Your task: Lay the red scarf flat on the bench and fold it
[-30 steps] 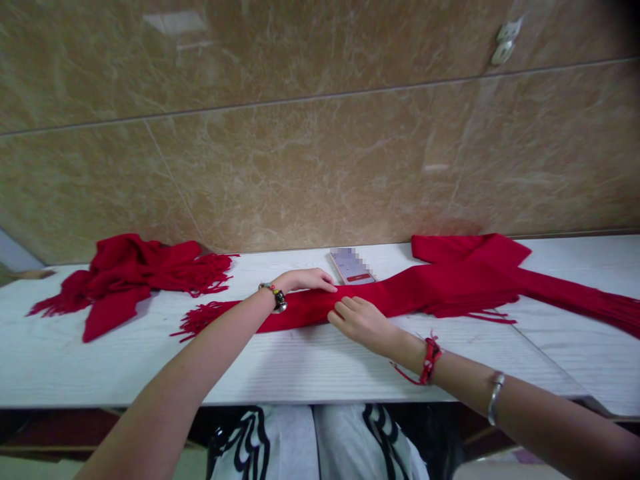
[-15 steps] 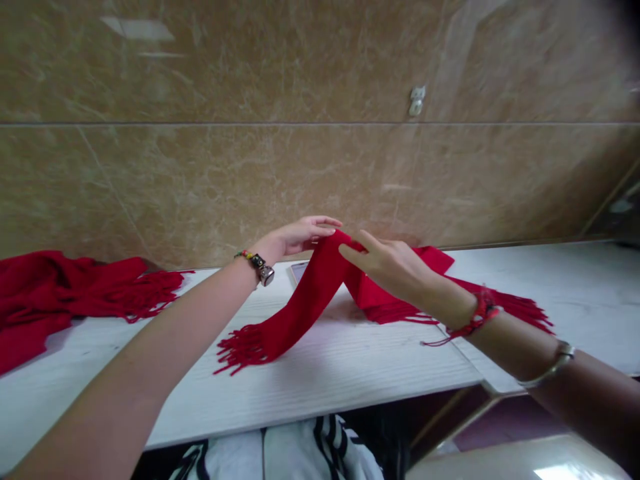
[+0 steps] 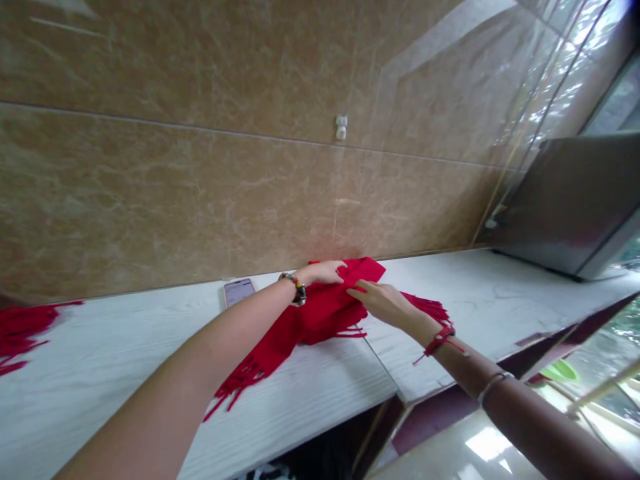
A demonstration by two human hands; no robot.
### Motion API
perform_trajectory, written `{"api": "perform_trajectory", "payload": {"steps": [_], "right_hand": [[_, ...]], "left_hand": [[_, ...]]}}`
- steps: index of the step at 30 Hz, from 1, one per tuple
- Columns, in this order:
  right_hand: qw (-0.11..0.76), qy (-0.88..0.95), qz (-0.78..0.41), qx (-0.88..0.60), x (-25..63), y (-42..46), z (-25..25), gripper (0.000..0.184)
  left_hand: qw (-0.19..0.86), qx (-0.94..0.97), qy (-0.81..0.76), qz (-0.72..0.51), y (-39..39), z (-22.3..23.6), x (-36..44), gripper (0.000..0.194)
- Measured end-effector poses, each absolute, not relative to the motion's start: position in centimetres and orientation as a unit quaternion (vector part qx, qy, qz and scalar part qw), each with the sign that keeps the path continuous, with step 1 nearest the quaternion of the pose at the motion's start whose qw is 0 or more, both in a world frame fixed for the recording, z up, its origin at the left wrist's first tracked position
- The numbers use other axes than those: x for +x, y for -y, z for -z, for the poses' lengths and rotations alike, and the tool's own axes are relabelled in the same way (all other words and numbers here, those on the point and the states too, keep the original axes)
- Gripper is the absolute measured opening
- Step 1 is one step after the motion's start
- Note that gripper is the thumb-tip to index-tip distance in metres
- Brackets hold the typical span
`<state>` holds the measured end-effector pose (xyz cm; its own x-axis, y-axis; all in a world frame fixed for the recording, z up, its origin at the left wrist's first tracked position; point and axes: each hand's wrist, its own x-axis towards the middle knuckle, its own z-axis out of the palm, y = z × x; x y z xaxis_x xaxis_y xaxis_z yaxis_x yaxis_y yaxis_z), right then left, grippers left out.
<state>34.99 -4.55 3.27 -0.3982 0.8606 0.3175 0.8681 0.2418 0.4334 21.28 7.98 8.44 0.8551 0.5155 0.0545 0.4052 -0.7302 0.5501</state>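
Note:
A red fringed scarf (image 3: 320, 313) lies in overlapping folds on the white counter, close to the wall. My left hand (image 3: 325, 272), wearing a beaded bracelet, is at the scarf's far side with its fingers curled over the cloth. From the right, my right hand (image 3: 383, 300) pinches the scarf near its middle, thumb and forefinger on the fabric. One fringed end points toward the front left, partly behind my left forearm. Another fringe shows beyond my right wrist, which has a red cord bracelet.
A phone (image 3: 239, 291) lies left of the scarf by the wall. More red fringed cloth (image 3: 25, 327) is at the far left. The white counter (image 3: 475, 287) runs right to a large grey box-shaped object (image 3: 570, 200). A small white fixture (image 3: 341, 127) is on the tiled wall (image 3: 225, 180).
The view has turned right. Both hands have brought the raised scarf section down and right onto the other folded part, and the phone is now uncovered.

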Motion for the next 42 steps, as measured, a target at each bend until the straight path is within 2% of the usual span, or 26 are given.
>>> {"api": "perform_trajectory", "payload": {"steps": [5, 7, 9, 11, 14, 21, 26, 29, 32, 38, 42], "right_hand": [[0.039, 0.788, 0.23, -0.57, 35.5, 3.9, -1.8, 0.03], [0.058, 0.789, 0.234, -0.565, 35.5, 3.8, -2.1, 0.029], [0.076, 0.786, 0.245, -0.562, 35.5, 3.9, -2.5, 0.03], [0.082, 0.781, 0.259, -0.562, 35.3, 4.0, -2.8, 0.031], [0.082, 0.772, 0.28, -0.564, 35.0, 4.1, -3.4, 0.031], [0.088, 0.756, 0.309, -0.571, 35.0, 5.0, -4.7, 0.029], [0.055, 0.758, 0.27, -0.591, 35.8, 5.2, -1.8, 0.028], [0.047, 0.759, 0.244, -0.602, 36.0, 5.1, 0.3, 0.031], [0.078, 0.761, 0.233, -0.601, 35.8, 5.3, 0.4, 0.033], [0.188, 0.805, 0.215, -0.52, 32.6, 4.9, -2.4, 0.036], [0.147, 0.829, 0.163, -0.514, 30.0, 3.4, -2.1, 0.045]], "left_hand": [[0.161, 0.928, -0.301, -0.151, -4.6, -5.4, 17.2, 0.051], [0.012, 0.935, -0.307, -0.178, -2.3, -4.0, 13.9, 0.063], [-0.093, 0.933, -0.308, -0.161, -0.1, -2.4, 10.6, 0.079], [-0.166, 0.92, -0.326, -0.139, 1.3, -0.8, 8.0, 0.073], [-0.217, 0.903, -0.348, -0.127, 1.6, 1.2, 6.3, 0.065], [-0.243, 0.908, -0.312, -0.14, -0.5, 1.2, 6.6, 0.065], [-0.267, 0.916, -0.277, -0.112, -1.1, -1.1, 6.8, 0.062], [-0.254, 0.926, -0.266, -0.083, -1.3, -1.1, 6.9, 0.062], [-0.224, 0.932, -0.273, -0.085, -1.2, 0.2, 6.8, 0.065], [-0.162, 0.931, -0.297, -0.135, -0.9, 2.4, 6.8, 0.071], [-0.153, 0.913, -0.339, -0.166, -0.7, 2.6, 6.5, 0.062]]}}
